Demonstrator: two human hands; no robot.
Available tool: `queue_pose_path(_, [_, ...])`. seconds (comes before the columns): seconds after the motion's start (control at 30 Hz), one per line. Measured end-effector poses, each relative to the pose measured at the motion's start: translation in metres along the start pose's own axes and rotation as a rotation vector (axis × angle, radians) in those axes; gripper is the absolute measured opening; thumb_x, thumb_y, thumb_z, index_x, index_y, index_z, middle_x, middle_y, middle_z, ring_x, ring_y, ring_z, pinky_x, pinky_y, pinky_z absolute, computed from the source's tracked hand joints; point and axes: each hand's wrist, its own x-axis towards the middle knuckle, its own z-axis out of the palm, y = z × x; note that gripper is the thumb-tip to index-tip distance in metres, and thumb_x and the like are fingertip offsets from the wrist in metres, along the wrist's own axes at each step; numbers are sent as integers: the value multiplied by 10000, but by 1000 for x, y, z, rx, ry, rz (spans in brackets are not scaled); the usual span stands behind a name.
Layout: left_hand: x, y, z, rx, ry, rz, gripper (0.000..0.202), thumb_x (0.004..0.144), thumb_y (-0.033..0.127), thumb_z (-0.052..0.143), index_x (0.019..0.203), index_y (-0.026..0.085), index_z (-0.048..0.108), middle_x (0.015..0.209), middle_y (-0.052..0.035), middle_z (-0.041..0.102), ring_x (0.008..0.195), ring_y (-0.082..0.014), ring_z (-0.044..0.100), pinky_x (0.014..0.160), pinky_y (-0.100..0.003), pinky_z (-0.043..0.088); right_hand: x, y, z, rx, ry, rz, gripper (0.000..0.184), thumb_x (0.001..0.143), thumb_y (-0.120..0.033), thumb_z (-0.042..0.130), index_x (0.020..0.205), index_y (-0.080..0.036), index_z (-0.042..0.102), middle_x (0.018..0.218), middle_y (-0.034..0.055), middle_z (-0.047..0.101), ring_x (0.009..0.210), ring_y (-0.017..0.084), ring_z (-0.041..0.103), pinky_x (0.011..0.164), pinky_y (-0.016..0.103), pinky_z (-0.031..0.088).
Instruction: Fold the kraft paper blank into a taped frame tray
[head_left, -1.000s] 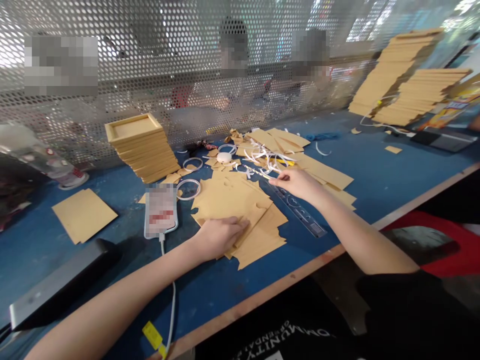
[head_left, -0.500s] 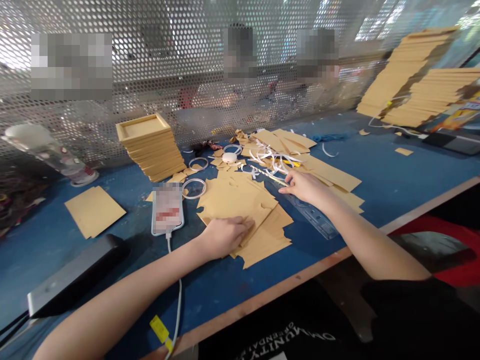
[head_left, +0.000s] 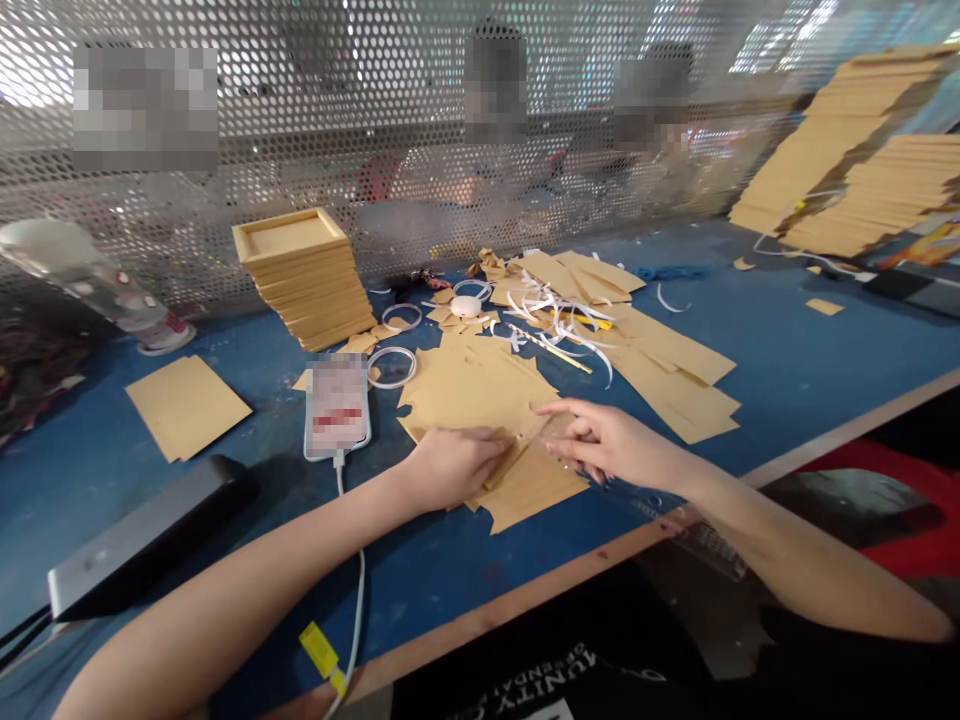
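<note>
The left hand (head_left: 457, 465) pressed on the brown paper sheets (head_left: 472, 385), which spread beneath and beyond it; whether it pinched any, I could not tell. The right hand (head_left: 611, 440) grasped the clear plastic ruler (head_left: 709, 543), whose left end lay over the sheets while its right end reached past the blue table (head_left: 420, 595)'s near edge.

Papers (head_left: 480, 385) and phone (head_left: 337, 400) on blue table (head_left: 772, 370)

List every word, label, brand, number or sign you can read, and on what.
"MUNITY": black clothing, at the bottom.
"ENDALE": same clothing, other letters unclear.
Too small or blurred to read: markings on the clear ruler, yellow cable tag, bright packet.
Pixelated: phone screen.
</note>
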Motion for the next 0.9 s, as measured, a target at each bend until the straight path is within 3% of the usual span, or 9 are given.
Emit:
queue_pose_path(0.23, [1, 1, -2, 10, -7, -6, 325, 977, 228, 383, 1215, 207, 602, 882, -16, 678, 773, -132, 653, 581, -209, 435, -2, 12, 17, -21, 6, 20, 423, 867, -456, 588, 1202, -201, 551, 525, -81, 514, 367, 95, 476, 403, 235, 388])
queue_pose_path(0.57, [1, 3, -4, 37, -66, -39, 357, 969, 226, 397, 1294, 216, 544, 885, -20, 668, 770, -144, 654, 541, -210, 405, -7, 5, 29, -25, -20, 57, 418, 868, -456, 573, 1205, -210, 559, 530, -85, 459, 379, 92, 434, 380, 225, 356])
queue_pose_path(0.9, [1, 4, -4, 38, -69, -36, 349, 973, 216, 380, 1265, 209, 570, 841, -19, 649, 740, -143, 641, 541, -213, 409, -6, 13, 34, -37, -20, -34, 433, 872, -461, 570, 1207, -186, 572, 520, -78, 426, 468, 106, 403, 443, 234, 297])
